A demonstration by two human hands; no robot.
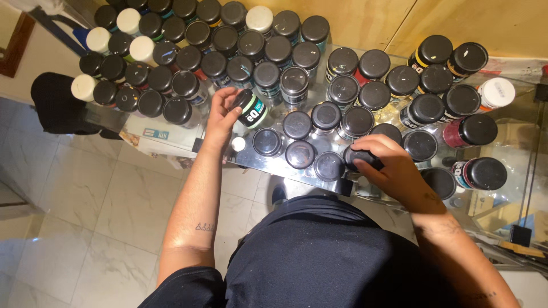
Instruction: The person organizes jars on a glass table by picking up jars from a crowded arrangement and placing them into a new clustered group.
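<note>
The green-banded paint jar (252,108) is lifted off the glass surface (260,162) and tilted on its side, its black cap pointing far-left, just near of the far-left cluster of capped jars (171,57). The left hand (220,117) has its fingers closed around this jar from the near side. To the right, a black-capped jar (363,158) stands at the near edge of the surface, and the right hand (391,168) lies curled over it, fingers wrapped on the cap.

Judging by this, the work in hand looks like picking through and regrouping the jars: one is raised as if for a look at its label, another is gripped where it stands. Placing either jar calls for a free spot among the tightly packed rows; a small gap shows beside the white cap (238,144) near the left wrist. The crowded neighbours could be knocked over by a careless set-down.
</note>
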